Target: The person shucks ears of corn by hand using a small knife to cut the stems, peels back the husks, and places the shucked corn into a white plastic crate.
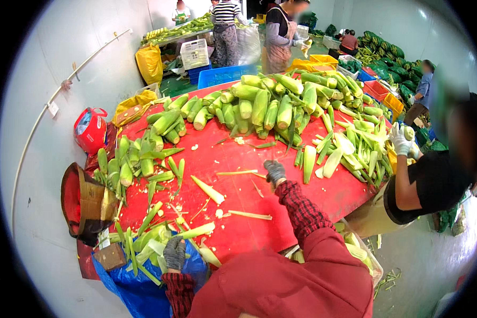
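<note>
**Red Table, Both Hands Gloved: Positions at the Corn Pile**

Red sheeting covered the table point(238, 212) in front of me, and both of my hands wore dark grey gloves over red checked sleeves.

1. Right hand. My right hand point(274, 172) was stretched forward over the middle of the table, palm down, fingers drawn loosely together. It gripped nothing that I could make out. Just beyond its fingertips and to its right lay a pale, partly stripped ear of corn point(308, 163), near but not touching. Farther ahead of that hand rose the large pile of unhusked green corn point(265, 108).

2. Left hand. My left hand point(174, 253) was held low at the near left edge of the table, fingers curled downward onto a heap of loose green husks point(151, 241). Whether the fingers were clamped on a husk or only resting on the heap, I could not tell. Directly beneath that hand hung a blue bag point(138, 289).

3. Surroundings. Between my two hands lay a single torn husk strip point(208, 190) on the bare sheeting. Well left of my left hand stood a smaller row of green ears point(135, 159). To the right of my right hand, a co-worker's white-gloved hand point(400, 140) held an ear at the far table edge.
</note>
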`<control>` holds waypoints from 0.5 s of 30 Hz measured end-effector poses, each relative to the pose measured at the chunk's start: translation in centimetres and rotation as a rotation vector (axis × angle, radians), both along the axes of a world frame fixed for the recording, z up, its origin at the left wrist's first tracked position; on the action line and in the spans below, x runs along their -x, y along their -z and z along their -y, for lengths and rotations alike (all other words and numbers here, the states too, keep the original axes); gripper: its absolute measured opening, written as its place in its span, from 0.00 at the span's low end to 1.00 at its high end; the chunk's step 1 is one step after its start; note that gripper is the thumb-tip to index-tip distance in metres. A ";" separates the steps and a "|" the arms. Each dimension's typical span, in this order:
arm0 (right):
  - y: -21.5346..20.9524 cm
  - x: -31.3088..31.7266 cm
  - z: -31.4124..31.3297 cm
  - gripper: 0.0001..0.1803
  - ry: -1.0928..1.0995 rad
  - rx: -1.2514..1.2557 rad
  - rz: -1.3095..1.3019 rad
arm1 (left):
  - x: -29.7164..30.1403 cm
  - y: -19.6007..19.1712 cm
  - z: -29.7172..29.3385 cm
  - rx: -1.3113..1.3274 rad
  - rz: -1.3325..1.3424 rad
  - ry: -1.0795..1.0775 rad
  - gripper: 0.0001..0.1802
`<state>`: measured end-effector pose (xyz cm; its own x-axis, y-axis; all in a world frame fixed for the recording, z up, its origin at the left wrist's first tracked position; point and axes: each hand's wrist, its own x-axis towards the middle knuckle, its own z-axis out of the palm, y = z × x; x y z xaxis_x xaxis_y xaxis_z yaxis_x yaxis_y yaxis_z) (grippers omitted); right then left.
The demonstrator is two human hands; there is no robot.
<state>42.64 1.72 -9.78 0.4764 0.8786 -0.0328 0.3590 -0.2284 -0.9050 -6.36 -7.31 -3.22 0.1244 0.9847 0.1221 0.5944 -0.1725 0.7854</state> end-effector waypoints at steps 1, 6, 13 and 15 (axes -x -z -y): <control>-2.7 -0.9 0.3 0.11 0.254 -0.132 -0.489 | -0.4 0.5 -0.1 -0.003 -0.010 -0.010 0.10; 0.1 -13.8 -6.6 0.23 0.554 -0.003 0.187 | -2.9 0.2 -2.3 -0.030 -0.187 0.013 0.09; -8.5 -17.9 -13.2 0.42 0.559 0.375 0.190 | -3.9 0.1 -2.5 -0.015 -0.243 -0.041 0.09; -11.3 -17.5 -14.1 0.46 0.539 0.494 0.148 | -4.5 0.1 -2.7 0.024 -0.299 -0.055 0.09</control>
